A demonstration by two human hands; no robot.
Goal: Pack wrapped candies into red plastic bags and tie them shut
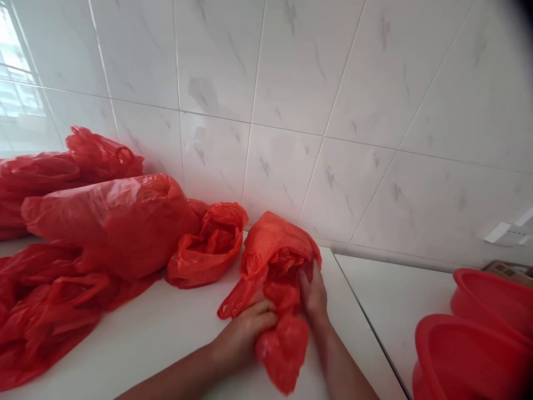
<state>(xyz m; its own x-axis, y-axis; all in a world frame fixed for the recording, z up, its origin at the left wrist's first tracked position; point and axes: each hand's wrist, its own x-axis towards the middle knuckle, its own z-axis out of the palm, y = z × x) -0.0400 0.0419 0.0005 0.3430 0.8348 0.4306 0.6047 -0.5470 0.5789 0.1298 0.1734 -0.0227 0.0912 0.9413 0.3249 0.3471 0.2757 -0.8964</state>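
The left hand (245, 333) clenches a crumpled red plastic bag (277, 250), and the right hand (314, 294) grasps its gathered folds, on a white tabletop (166, 339), just beside a smaller bunched red plastic bag (208, 247), with round red plastic basins (470, 355) off to the right

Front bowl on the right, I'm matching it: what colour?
Bright red; the plastic bowl shows best in the head view.
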